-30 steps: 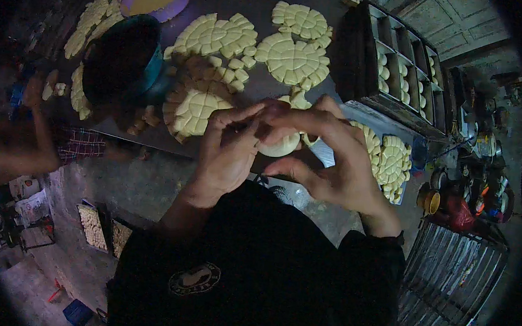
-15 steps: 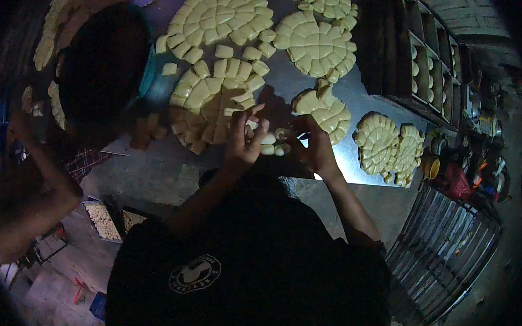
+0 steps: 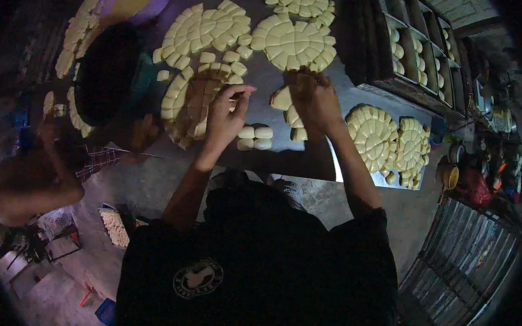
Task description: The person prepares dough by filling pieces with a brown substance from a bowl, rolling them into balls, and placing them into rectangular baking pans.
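My left hand (image 3: 227, 116) is over the right edge of a cut, pale dough slab (image 3: 174, 101) at the left middle of the table. Its fingers are bent but apart from the thumb, and a pale bit of dough shows between them. My right hand (image 3: 319, 104) has its fingers bent down on the far end of a smaller dough slab (image 3: 294, 116), closed on a piece there; the fingertips are in shadow. Between the hands, near the table's front edge, several small dough pieces (image 3: 255, 137) lie close together in two rows.
More scored dough slabs (image 3: 295, 44) cover the table (image 3: 361, 94), with two at the right (image 3: 371, 137). A wooden compartment rack (image 3: 423, 53) holding dough balls stands at far right. At left are a dark round shape (image 3: 111, 73), a purple tub (image 3: 157, 4) and another person's arm (image 3: 38, 191).
My hands have moved apart and away from the small pieces, which now lie uncovered. The left went to the left slab, the right to the smaller slab. The view has shifted slightly.
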Demonstrator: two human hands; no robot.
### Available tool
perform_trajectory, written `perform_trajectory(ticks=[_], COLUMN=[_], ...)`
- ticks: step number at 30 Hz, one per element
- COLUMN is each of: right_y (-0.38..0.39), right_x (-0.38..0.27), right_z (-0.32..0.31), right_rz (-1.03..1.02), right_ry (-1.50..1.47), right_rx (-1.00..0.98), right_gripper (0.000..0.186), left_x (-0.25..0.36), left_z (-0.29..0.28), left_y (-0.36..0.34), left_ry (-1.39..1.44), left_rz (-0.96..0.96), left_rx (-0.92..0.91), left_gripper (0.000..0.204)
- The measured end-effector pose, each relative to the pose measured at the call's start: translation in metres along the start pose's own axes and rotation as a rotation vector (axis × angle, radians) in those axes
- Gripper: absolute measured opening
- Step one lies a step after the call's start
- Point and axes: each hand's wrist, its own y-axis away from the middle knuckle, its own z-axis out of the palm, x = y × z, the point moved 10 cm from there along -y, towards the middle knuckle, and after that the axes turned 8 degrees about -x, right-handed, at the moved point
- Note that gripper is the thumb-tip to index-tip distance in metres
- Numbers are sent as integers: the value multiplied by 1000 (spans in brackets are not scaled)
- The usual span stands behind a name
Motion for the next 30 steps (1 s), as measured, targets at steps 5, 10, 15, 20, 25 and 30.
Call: perform_trajectory(ticks=[5,10,15,20,25,30], right_y=[6,-29,-12,-27,-54,-141], right_x=[119,5,-172,-235,-331,-378], right_z=[-35,-192,-252,-174,-96,-10], right_rz=[462,41,-605,-284,-324,-384], right_ry=[-1122,-1019,-358,-1166,-1551,-1127], right_rx=[304,186,167,-310,-537,-652], right_gripper=[27,23,25,28,58,68], left_x=[29,41,127,224,199,59], left_z=[12,22,6,-62,-126,-200], left_y=[23,46,46,70,77,11], left_ry=[-54,9,11,-250,40,552], left_rz=[-68,-117,166,766,1270,745], left_rx=[-5,-4,206,438,370,704], left_gripper=[16,18,26,47,50,66])
